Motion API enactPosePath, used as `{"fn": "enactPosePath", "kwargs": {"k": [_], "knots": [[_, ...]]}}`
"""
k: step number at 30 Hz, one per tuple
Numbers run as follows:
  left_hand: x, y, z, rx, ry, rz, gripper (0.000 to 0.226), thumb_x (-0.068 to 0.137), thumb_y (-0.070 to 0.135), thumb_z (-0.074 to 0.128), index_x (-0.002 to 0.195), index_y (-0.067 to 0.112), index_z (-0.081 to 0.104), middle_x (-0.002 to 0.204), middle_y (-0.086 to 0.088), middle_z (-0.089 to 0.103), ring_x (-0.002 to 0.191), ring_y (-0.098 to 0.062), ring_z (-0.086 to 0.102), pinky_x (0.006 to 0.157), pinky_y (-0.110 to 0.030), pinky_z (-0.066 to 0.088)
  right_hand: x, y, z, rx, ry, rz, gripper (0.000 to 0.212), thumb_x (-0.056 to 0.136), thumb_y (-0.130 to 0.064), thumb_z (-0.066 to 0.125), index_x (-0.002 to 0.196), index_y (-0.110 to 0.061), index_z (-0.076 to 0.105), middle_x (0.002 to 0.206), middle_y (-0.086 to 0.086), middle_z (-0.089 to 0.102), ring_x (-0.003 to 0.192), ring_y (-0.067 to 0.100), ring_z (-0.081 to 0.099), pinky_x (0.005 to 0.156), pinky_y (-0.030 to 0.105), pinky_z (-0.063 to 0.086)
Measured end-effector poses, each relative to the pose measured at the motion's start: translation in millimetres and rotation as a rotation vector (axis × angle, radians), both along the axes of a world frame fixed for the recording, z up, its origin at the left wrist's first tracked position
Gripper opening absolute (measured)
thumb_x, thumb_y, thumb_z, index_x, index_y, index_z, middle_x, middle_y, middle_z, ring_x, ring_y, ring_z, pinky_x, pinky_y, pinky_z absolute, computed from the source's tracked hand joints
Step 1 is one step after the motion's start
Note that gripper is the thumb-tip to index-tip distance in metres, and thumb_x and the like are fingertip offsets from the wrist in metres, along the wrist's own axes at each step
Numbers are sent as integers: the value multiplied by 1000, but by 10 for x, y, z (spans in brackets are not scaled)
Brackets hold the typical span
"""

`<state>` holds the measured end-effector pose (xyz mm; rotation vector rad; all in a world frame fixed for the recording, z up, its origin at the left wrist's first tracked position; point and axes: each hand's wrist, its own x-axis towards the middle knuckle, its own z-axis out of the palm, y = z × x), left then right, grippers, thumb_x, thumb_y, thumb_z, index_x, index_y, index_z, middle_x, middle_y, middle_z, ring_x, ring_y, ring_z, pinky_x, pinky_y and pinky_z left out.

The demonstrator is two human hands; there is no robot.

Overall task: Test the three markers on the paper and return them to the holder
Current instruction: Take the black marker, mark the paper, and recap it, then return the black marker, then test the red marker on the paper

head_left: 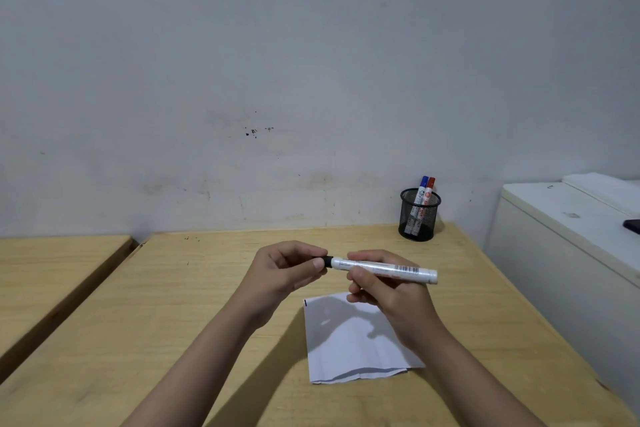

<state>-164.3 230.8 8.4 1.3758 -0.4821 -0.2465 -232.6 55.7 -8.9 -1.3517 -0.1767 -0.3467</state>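
Note:
A white marker with a black cap lies level between both hands, above the table. My right hand grips its barrel; my left hand pinches the black cap end. Whether the cap is seated or partly off I cannot tell. Below them lies a white sheet of paper with a short black mark at its top left corner. At the back right stands a black mesh holder with a blue-capped marker and a red-capped marker upright inside.
The wooden table runs up to a grey wall. A second wooden surface lies to the left across a gap. A white cabinet stands at the right, with a dark object on top.

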Motion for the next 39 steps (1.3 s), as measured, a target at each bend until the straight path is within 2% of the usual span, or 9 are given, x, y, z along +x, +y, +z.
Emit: {"fn": "enactPosePath", "kwargs": {"k": [8,12,14,18,21,24,31,35,39], "knots": [[-82,-11,29,-49,-68,48,15,67,11,70,81,10,74,76,-2,74,78,-17,68,85,-30,56,-1,55,20,104,25,24,26,68,-16,71,94,-11,71,68,7,68,65,20,64,66,29,56],[-29,-77,66,-57,-99,173,17,78,-1,67,78,15,75,72,2,73,78,-17,63,85,-35,51,63,93,39,187,243,-30,29,72,-22,73,94,-3,69,69,8,69,59,12,62,59,27,57],[30,-86,71,-24,-146,273,15,78,0,68,79,14,74,73,-1,72,76,-17,61,78,-32,50,48,44,39,49,330,-83,22,77,-20,73,81,1,68,65,9,67,51,11,59,54,27,56],[120,-168,92,146,-290,353,9,78,5,69,81,12,73,73,-5,69,65,-7,57,61,-15,45,57,-146,72,-329,10,-390,7,73,-9,77,76,-11,71,67,1,68,57,7,59,59,19,52],[168,-340,131,196,-332,315,9,78,5,69,80,13,73,71,-3,70,62,-5,56,58,-12,44,191,-310,139,-630,-157,-493,24,70,-10,80,91,-18,72,87,-9,68,81,3,62,69,6,44],[254,-520,167,195,-364,268,10,78,5,69,80,14,74,70,1,72,61,-4,58,59,-12,44,358,-465,149,-748,-180,-482,29,70,-11,79,98,-21,73,90,-15,67,87,3,61,72,9,45],[599,-1039,170,132,-352,235,19,80,12,69,98,18,70,78,-6,70,70,-6,62,64,-12,47,653,-977,184,-904,-311,-541,41,75,-10,72,112,-26,66,87,-10,69,75,7,63,69,15,50],[860,-1456,54,190,-362,283,13,81,17,67,93,19,69,83,4,70,76,-8,64,71,-18,51,844,-1426,353,-750,-279,-741,48,78,-11,70,119,-32,57,78,-6,61,60,12,62,62,19,53],[1236,-1926,-144,358,-457,327,19,79,26,67,96,17,67,101,2,68,89,-9,63,71,-12,45,1147,-1852,532,-592,-255,-891,46,80,-11,69,120,-27,53,72,-3,62,55,0,61,54,8,46]]}}
